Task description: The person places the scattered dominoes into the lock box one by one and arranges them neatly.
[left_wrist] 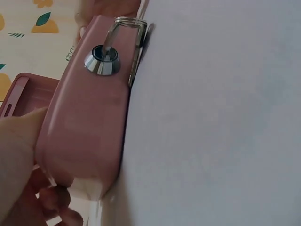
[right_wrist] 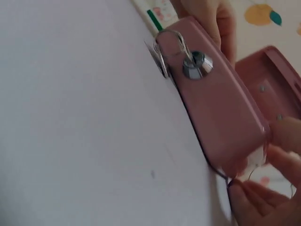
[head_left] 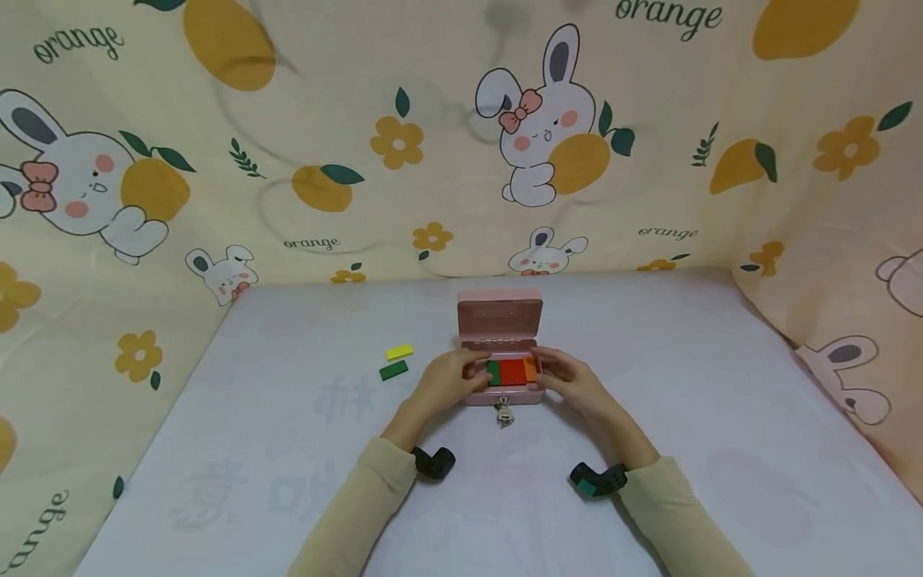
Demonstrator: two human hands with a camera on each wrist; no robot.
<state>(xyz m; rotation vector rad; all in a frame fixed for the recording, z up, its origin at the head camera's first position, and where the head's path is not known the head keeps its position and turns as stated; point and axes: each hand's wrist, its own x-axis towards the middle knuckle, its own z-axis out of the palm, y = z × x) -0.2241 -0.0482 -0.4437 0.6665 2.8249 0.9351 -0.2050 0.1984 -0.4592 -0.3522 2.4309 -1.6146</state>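
Observation:
A small pink metal lock box [head_left: 519, 397] stands on the table, its lid [head_left: 499, 316] raised toward the back. Inside lie a green block [head_left: 493, 373], red blocks [head_left: 513, 373] and an orange block [head_left: 530, 370], side by side. My left hand [head_left: 441, 380] grips the box's left end, thumb at the rim and fingers curled against the outer side in the left wrist view. At the opposite end my right hand [head_left: 579, 388] holds the box with thumb and fingers around its side. From the front lock [left_wrist: 102, 63] hangs a key on a metal ring [right_wrist: 171, 42].
Left of the box, a yellow block [head_left: 399, 352] and a dark green block [head_left: 393, 369] lie on the white table surface [head_left: 288, 417]. A patterned cloth [head_left: 433, 160] rises behind the table and along both sides.

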